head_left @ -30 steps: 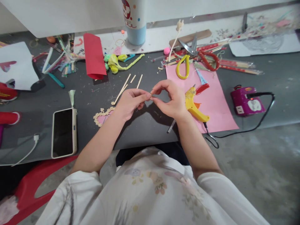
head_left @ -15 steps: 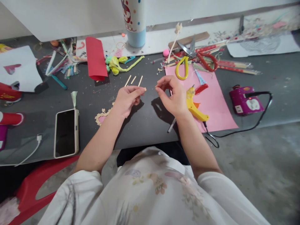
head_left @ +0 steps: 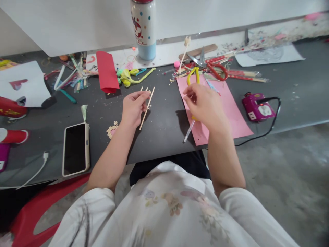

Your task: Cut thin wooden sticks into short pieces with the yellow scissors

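Note:
My left hand (head_left: 133,109) pinches a tiny pale piece (head_left: 149,92) between thumb and fingertips; the piece is too small to make out well. Under and beside that hand lie a few thin wooden sticks (head_left: 145,113), partly covered. Left of the wrist is a pink shape edged with small pale bits (head_left: 112,130), half hidden by my forearm. Over the pink paper (head_left: 231,116), my right hand (head_left: 205,104) is curled round a yellow glue gun (head_left: 194,118), most of which it hides. A clear glue stick (head_left: 189,131) juts from the gun's rear toward me.
Yellow-handled scissors (head_left: 193,73) and red-handled scissors (head_left: 218,71) lie beyond my right hand. A purple power block (head_left: 257,108) with a black cord stands right. Left are a phone (head_left: 75,149), a red folded card (head_left: 106,72) and yellow yarn (head_left: 126,78). A bottle (head_left: 144,31) stands behind.
My right hand has moved from beside the left hand to the right, over the glue gun, which has shifted slightly. My left hand keeps its pinch near the sticks. The view has tilted a little.

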The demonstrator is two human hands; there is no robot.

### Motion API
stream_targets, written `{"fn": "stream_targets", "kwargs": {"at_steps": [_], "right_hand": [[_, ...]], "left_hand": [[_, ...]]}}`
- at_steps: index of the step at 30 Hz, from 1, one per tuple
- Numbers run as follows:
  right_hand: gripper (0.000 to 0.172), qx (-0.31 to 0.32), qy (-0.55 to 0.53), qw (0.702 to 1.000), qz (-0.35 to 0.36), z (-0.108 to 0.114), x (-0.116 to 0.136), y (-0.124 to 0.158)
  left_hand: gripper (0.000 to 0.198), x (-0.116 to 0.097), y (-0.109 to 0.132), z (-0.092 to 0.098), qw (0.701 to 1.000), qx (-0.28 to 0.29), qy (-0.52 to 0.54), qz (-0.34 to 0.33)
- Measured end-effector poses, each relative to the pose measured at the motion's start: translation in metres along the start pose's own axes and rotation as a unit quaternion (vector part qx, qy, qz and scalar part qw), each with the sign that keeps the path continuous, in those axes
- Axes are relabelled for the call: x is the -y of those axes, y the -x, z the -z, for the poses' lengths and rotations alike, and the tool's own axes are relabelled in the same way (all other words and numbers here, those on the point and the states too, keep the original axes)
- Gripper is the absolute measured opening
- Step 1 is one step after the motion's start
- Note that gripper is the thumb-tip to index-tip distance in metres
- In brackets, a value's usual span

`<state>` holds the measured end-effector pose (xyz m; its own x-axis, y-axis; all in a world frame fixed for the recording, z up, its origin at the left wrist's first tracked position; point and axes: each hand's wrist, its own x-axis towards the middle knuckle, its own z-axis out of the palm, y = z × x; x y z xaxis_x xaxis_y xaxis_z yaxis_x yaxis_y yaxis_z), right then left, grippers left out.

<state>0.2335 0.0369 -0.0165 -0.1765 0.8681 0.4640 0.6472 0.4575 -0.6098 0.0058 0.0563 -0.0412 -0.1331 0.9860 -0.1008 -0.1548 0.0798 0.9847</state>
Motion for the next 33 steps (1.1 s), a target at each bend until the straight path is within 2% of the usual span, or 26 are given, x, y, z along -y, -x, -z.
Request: {"fn": "stream_targets", "kwargs": {"at_steps": [3, 7, 10, 12, 16, 19, 22, 29, 33], "right_hand": [[0.011, -0.006, 0.085, 0.996, -0.016, 0.030, 0.003, 0.012], [0.004, 0.033, 0.221, 0.971, -0.087, 0.064, 0.002, 0.034], [0.022, 0.113, 0.276, 0.942, -0.152, 0.076, -0.001, 0.052], [0.037, 0.156, 0.300, 0.927, -0.163, 0.077, -0.003, 0.061], [0.055, 0.181, 0.351, 0.904, -0.165, 0.064, -0.008, 0.069], [0.056, 0.195, 0.372, 0.891, -0.171, 0.052, -0.011, 0.069], [0.049, 0.202, 0.374, 0.886, -0.187, 0.042, -0.014, 0.067], [0.039, 0.206, 0.348, 0.898, -0.172, 0.035, -0.017, 0.065], [0.042, 0.150, 0.283, 0.930, -0.180, 0.039, -0.019, 0.067]], "left_hand": [[0.017, -0.001, 0.003, -0.002, 1.000, 0.013, 0.008, 0.006], [0.018, 0.000, 0.006, -0.006, 1.000, 0.024, 0.009, 0.000], [0.019, 0.002, 0.008, -0.008, 0.999, 0.031, 0.011, 0.006], [0.019, 0.003, 0.010, -0.010, 0.999, 0.035, 0.017, 0.013], [0.019, 0.005, 0.010, -0.010, 0.998, 0.046, 0.029, 0.020], [0.020, 0.006, 0.009, -0.010, 0.998, 0.053, 0.030, 0.022], [0.021, 0.006, 0.010, -0.011, 0.998, 0.054, 0.028, 0.026], [0.022, 0.005, 0.011, -0.012, 0.998, 0.047, 0.029, 0.035], [0.022, 0.004, 0.011, -0.011, 0.998, 0.051, 0.028, 0.027]]}}
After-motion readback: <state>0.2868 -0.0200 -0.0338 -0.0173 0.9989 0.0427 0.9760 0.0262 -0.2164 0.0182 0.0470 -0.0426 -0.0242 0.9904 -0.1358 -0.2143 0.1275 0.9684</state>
